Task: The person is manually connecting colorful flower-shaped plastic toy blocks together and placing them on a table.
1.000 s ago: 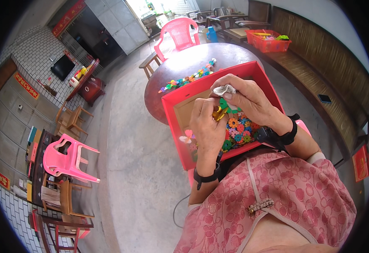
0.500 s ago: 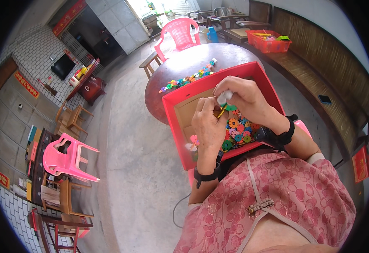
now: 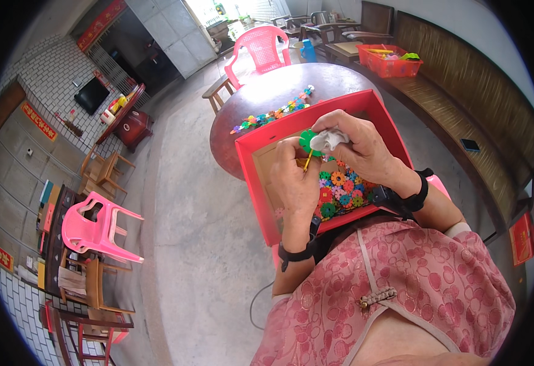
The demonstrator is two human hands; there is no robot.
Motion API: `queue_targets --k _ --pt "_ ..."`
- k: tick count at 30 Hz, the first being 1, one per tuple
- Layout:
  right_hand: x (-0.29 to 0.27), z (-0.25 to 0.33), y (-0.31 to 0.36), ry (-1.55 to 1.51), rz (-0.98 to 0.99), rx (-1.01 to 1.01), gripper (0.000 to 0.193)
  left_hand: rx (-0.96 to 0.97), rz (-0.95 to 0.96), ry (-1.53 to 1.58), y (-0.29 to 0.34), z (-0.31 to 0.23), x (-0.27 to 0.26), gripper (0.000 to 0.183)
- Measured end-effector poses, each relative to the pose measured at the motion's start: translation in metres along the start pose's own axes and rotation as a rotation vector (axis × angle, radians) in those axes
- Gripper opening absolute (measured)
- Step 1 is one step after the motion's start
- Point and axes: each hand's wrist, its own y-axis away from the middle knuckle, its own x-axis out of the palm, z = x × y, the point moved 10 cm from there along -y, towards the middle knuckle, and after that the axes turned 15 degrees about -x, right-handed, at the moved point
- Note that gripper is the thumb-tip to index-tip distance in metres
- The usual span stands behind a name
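My left hand (image 3: 295, 183) is closed over the open red box (image 3: 267, 201), with a thin yellow piece (image 3: 308, 160) seen edge-on at its thumb and fingertips. My right hand (image 3: 364, 145) grips a crumpled white cloth or tissue (image 3: 333, 140), pressed against a green notched disc (image 3: 306, 141). This disc stands upright between both hands, touching the yellow piece. Whether the two are joined is unclear. Under my hands, a heap of small flower-shaped discs (image 3: 342, 189) in many colours fills part of the box. My fingers hide some of the heap.
Behind the box, a chain of coloured discs (image 3: 273, 116) lies on the round table (image 3: 227, 143). A pink chair (image 3: 258, 52) stands beyond it. On the wooden bench at right are a red basket (image 3: 389, 64) and a phone (image 3: 469, 144). Another pink chair (image 3: 99, 229) stands at left.
The green disc now shows raised between my hands, and more of the white cloth is visible. My left hand has shifted slightly left. A pink-and-white piece beside my left wrist has mostly dropped from sight.
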Motion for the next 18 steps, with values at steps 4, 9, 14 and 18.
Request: queue_targets --k 4,9,14,18 --pt "-0.001 0.002 -0.003 0.003 0.036 -0.031 0.016 0.014 0.016 -0.094 0.006 -0.012 0.005 0.027" --pt "-0.006 -0.008 0.000 -0.092 0.034 0.116 0.017 -0.021 0.216 -0.058 0.012 -0.004 0.027 0.036" --pt "-0.004 0.001 -0.003 0.041 0.070 -0.034 0.018 0.058 0.237 -0.156 0.012 -0.005 0.033 0.035" --pt "0.006 -0.003 0.000 0.134 0.185 0.000 0.019 0.085 0.245 -0.197 0.012 -0.006 0.034 0.031"
